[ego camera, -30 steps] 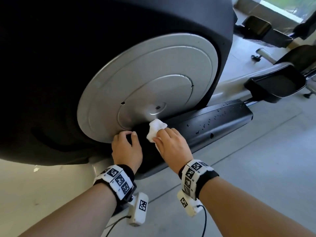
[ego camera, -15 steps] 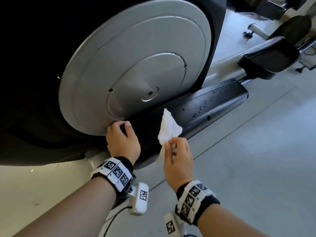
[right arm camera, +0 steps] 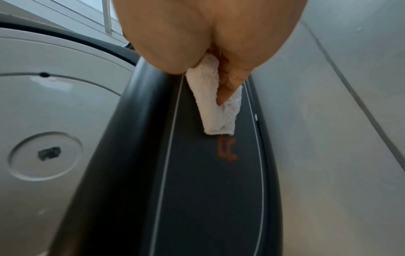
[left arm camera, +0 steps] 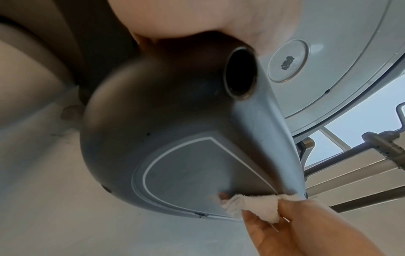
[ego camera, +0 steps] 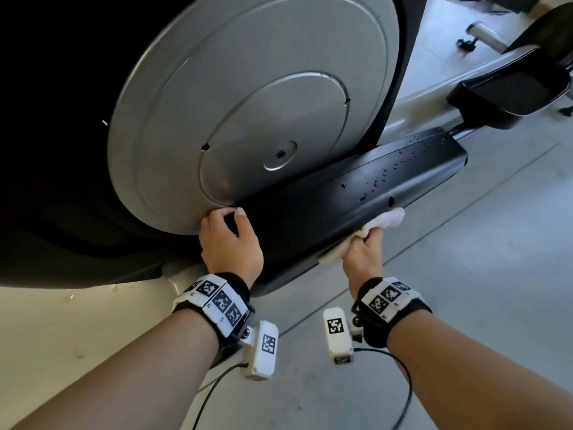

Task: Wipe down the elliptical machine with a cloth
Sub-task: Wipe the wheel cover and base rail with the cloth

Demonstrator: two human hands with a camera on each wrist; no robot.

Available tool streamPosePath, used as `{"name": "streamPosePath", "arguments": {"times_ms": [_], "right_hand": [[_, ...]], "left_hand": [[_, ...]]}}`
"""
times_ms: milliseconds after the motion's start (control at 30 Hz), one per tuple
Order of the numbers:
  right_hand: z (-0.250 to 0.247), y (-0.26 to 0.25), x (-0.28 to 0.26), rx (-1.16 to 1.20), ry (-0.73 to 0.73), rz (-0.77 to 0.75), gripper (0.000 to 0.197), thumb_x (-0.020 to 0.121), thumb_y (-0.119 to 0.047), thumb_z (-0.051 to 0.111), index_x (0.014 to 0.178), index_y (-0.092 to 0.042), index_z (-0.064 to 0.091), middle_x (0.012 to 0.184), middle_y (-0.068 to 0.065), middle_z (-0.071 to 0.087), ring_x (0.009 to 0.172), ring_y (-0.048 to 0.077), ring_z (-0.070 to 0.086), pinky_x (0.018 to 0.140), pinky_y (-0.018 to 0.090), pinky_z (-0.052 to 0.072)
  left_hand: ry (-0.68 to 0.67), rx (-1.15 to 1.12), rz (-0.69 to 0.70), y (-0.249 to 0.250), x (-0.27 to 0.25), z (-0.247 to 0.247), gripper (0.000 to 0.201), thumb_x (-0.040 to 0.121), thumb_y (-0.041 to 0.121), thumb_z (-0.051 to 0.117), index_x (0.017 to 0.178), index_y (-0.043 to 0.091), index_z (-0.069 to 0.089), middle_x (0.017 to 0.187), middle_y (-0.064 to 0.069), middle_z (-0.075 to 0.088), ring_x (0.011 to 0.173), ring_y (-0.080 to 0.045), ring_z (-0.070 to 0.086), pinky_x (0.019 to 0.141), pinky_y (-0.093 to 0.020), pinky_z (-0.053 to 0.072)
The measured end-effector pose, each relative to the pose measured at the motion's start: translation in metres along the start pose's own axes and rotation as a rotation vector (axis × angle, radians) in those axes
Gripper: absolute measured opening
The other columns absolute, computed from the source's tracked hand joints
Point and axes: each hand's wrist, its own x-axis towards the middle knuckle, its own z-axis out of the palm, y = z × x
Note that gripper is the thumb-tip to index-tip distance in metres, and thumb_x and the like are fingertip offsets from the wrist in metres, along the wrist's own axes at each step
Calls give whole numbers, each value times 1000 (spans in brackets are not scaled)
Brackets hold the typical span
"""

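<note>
Two hands work low on the elliptical (ego camera: pixel 77 150), well apart from each other. The left hand (ego camera: pixel 231 243) curls its fingers over the near end of the black crank arm (ego camera: pixel 356 193), at the bottom edge of the grey disc (ego camera: pixel 248 103). The right hand (ego camera: pixel 362 256) grips a bunched white cloth (ego camera: pixel 384 220) and presses it to the arm's lower side, below a patch of water droplets (ego camera: pixel 403 169) on the arm's upper face.

In the right wrist view, the fingers (right arm camera: pixel 230 83) pin the cloth (right arm camera: pixel 217 104) flat on a dark panel outlined by a thin pale line; an orange mark (right arm camera: pixel 228 150), too blurred to read, lies just beyond the cloth's end. The left wrist view, looking from under the arm's rounded end, shows the cloth (left arm camera: pixel 254 206) touching the rim of that outlined panel, and a round socket (left arm camera: pixel 241 72) near the left palm.

Both wrists carry white bands printed with black square markers, each with a cabled white unit hanging beneath. A black pedal (ego camera: pixel 508 91) sits further along the machine, above a grey floor (ego camera: pixel 465 305).
</note>
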Motion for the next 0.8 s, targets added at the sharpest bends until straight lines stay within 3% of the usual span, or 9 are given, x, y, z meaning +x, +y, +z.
{"name": "streamPosePath", "arguments": {"times_ms": [100,200,333,500,567,667,800], "right_hand": [[2,7,-1,58,-55,63,40,103,-18,37,139,-37,40,129,-12,59,125,21,55,113,52,44],[19,27,-30,74,-184,150,35,102,-12,38,125,-36,47,132,0,60,120,29,59,104,56,51],[42,51,-64,146,-340,277,29,105,-6,40,114,-30,55,124,2,66,111,17,66,89,35,60],[37,57,-52,-5,-333,252,26,101,-19,44,123,-30,54,130,1,64,122,26,61,109,52,48],[28,49,-33,-47,-289,229,31,99,-20,42,125,-34,51,131,2,62,123,30,59,110,54,46],[10,32,0,-73,-201,193,28,97,-15,41,107,-38,51,118,2,62,117,32,59,106,58,48],[-11,9,19,-129,-163,144,28,96,-17,39,118,-30,53,120,3,64,115,31,61,105,57,49]], "left_hand": [[3,-8,0,1,0,0,11,106,35,53,107,26,58,116,5,53,110,-18,54,91,-32,37],[0,-1,1,2,-1,0,13,107,34,52,109,23,59,116,5,52,110,-20,55,91,-33,37],[-6,3,0,3,-2,-1,12,107,35,51,109,24,58,116,6,52,111,-21,55,92,-34,40],[-9,20,8,3,-2,-1,10,107,35,51,108,26,56,117,7,51,109,-18,53,95,-35,40],[-10,33,11,3,-1,-2,10,107,36,51,107,27,55,116,7,51,109,-18,54,95,-34,40],[-8,41,12,2,-1,-2,11,107,36,50,108,26,56,117,6,52,108,-18,54,91,-32,38],[-21,71,28,4,-2,-2,17,108,36,49,112,22,58,118,5,53,106,-17,55,89,-30,38]]}}
